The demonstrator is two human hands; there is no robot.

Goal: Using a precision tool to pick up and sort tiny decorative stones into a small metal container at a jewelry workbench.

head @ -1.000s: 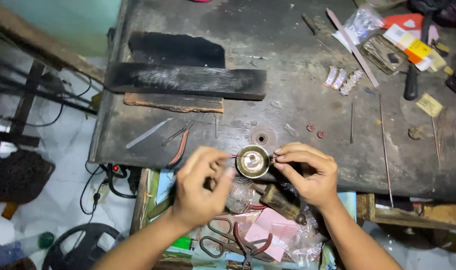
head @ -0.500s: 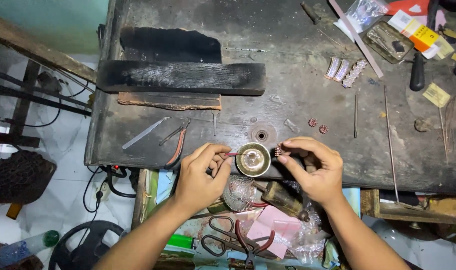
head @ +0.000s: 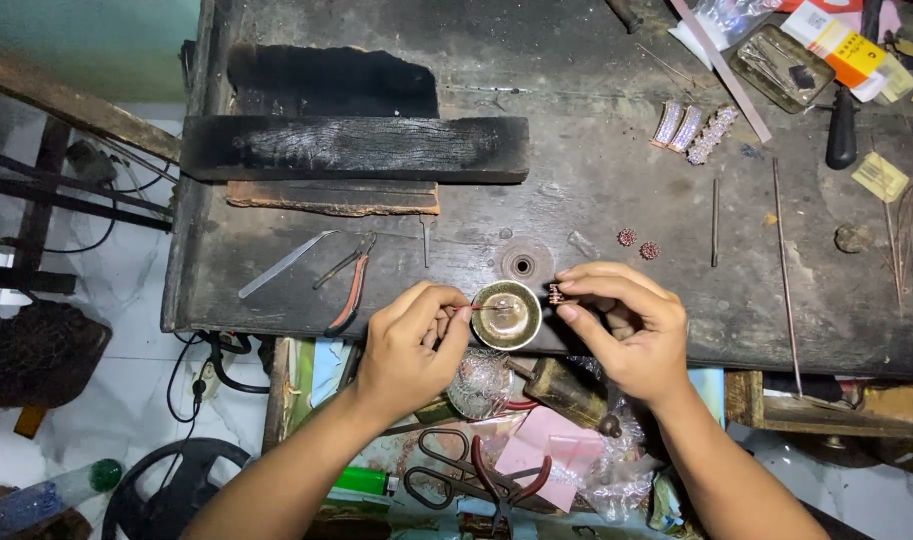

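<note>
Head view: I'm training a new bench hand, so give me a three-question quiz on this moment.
1. True or false: the left hand holds a thin tool over the small metal dish.
2. What does the right hand pinch? A) scissors B) a tiny jewellery piece C) a rod
3. Which tool lies left of the dish on the bench, with orange handles?

Key: 1 true; 2 B; 3 pliers.

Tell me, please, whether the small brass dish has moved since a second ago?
No. The small brass dish sits just below the round hole in the workbench, as before; only the camera shifted.
</note>
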